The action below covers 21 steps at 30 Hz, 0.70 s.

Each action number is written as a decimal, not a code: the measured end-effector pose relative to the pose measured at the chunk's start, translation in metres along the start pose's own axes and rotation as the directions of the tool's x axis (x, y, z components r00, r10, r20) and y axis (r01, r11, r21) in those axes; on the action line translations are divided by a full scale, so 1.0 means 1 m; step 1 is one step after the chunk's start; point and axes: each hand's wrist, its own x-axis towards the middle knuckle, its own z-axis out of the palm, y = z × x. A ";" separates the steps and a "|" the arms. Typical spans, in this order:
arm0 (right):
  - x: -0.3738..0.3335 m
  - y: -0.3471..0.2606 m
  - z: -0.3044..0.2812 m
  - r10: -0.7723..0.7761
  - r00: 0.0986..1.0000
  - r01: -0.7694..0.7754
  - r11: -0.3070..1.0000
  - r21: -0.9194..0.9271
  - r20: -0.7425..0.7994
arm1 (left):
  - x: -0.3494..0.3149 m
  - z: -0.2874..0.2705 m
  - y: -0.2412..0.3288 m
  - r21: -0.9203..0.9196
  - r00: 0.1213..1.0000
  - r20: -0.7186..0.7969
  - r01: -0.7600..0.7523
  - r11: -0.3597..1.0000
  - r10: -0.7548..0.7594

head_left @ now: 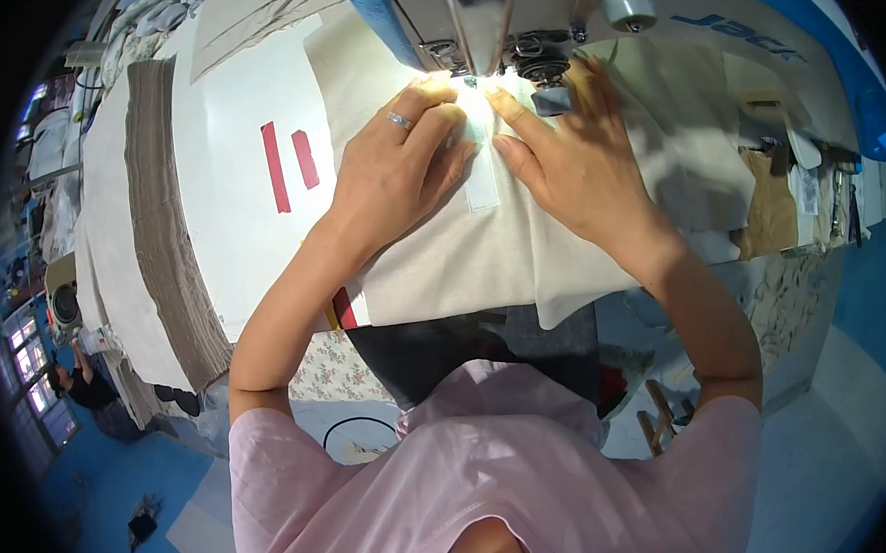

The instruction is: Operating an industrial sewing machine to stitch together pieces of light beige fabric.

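Note:
A large piece of cream cloth lies under the head of a sewing machine, where a lamp lights the needle area brightly. My left hand, with a ring on one finger, presses on the cloth just left of the needle, its fingers bent and thumb apart. To the right, my right hand lies on the same cloth, thumb and index finger spread toward the needle. Its other fingers are partly hidden behind a machine part. Between the hands a narrow pale strip runs along the cloth toward the needle.
Two red tape strips mark the white table left of the cloth. Farther left lies a long stack of layered fabric. Brown material and small tools sit at the right. Another person is at the far left.

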 end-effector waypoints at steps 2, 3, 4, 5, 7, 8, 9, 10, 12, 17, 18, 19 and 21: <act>0.000 0.001 0.000 0.011 1.000 -0.011 1.000 -0.009 0.014 | 0.001 0.000 -0.001 -0.001 1.000 0.009 -0.012 1.000 0.012; 0.001 0.001 0.003 0.018 1.000 -0.018 1.000 0.019 -0.023 | 0.002 0.000 -0.002 0.001 1.000 0.011 -0.016 1.000 0.016; 0.002 0.001 0.005 0.027 0.998 -0.024 0.999 0.047 -0.060 | 0.002 0.000 -0.003 0.003 1.000 0.013 -0.021 1.000 0.021; 0.003 0.002 0.005 0.028 0.998 -0.025 0.999 0.048 -0.061 | 0.004 -0.001 -0.003 0.004 1.000 0.014 -0.022 1.000 0.022; 0.005 0.002 0.004 0.013 0.992 -0.004 0.997 0.077 -0.122 | 0.005 -0.002 -0.004 -0.005 1.000 0.002 -0.004 1.000 0.004; 0.006 0.003 0.006 0.016 0.992 -0.006 0.997 0.077 -0.122 | 0.006 -0.002 -0.005 -0.005 1.000 0.004 -0.005 1.000 0.005; 0.008 0.004 0.007 0.016 0.991 -0.005 0.997 0.080 -0.136 | 0.007 -0.002 -0.006 -0.011 1.000 0.016 0.015 1.000 -0.015; 0.008 0.005 0.009 0.015 0.989 -0.003 0.997 0.083 -0.150 | 0.007 -0.001 -0.007 -0.016 0.999 0.028 0.036 0.999 -0.035; 0.009 0.007 0.010 0.016 0.993 -0.006 0.996 0.084 -0.120 | 0.009 -0.002 -0.010 -0.015 0.999 0.028 0.038 0.999 -0.038; 0.012 0.015 0.018 -0.005 0.994 0.011 0.998 0.056 -0.105 | 0.013 -0.002 -0.014 -0.010 0.999 0.005 0.041 0.999 -0.041; 0.014 0.014 0.019 -0.010 0.992 0.018 0.998 0.061 -0.130 | 0.013 -0.001 -0.017 -0.005 0.998 0.013 0.064 0.998 -0.063; 0.015 0.014 0.020 -0.014 0.988 0.025 0.998 0.065 -0.154 | 0.013 -0.001 -0.019 0.001 0.996 0.020 0.086 0.996 -0.086; 0.018 0.016 0.021 -0.011 0.992 0.020 0.997 0.077 -0.124 | 0.014 -0.002 -0.023 -0.003 0.995 0.029 0.097 0.995 -0.097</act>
